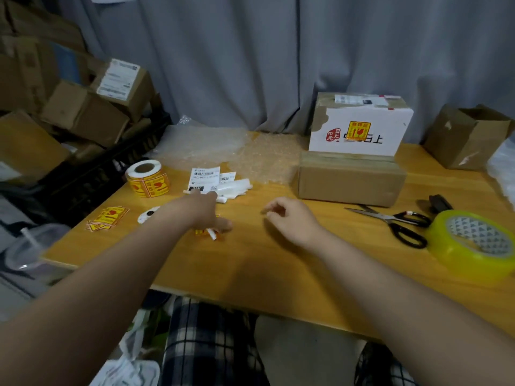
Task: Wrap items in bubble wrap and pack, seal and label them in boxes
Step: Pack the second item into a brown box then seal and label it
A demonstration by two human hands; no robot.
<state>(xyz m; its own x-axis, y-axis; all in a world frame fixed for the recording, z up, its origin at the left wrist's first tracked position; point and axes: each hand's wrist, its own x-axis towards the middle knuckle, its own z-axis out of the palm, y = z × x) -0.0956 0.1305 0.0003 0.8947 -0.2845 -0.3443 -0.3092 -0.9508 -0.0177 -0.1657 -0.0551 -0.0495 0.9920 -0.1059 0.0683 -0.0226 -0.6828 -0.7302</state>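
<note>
My left hand (204,211) reaches across the wooden table (250,268), its fingers resting on white shipping labels (205,176) and its thumb near a crumpled yellow sticker scrap (210,233). My right hand (289,218) hovers just above the table, fingers loosely curled and holding nothing. A roll of yellow fragile stickers (147,178) stands left of the labels. Bubble wrap (223,147) lies spread at the back. A sealed brown box (351,178) sits at the right, with a white box (359,126) bearing a yellow sticker behind it.
Black-handled scissors (395,221) and a yellow tape roll (473,243) lie at the right. An open brown box (465,135) stands at the far right. Loose yellow stickers (107,218) lie near the table's left edge. Stacked cardboard boxes (83,107) and a black crate fill the left.
</note>
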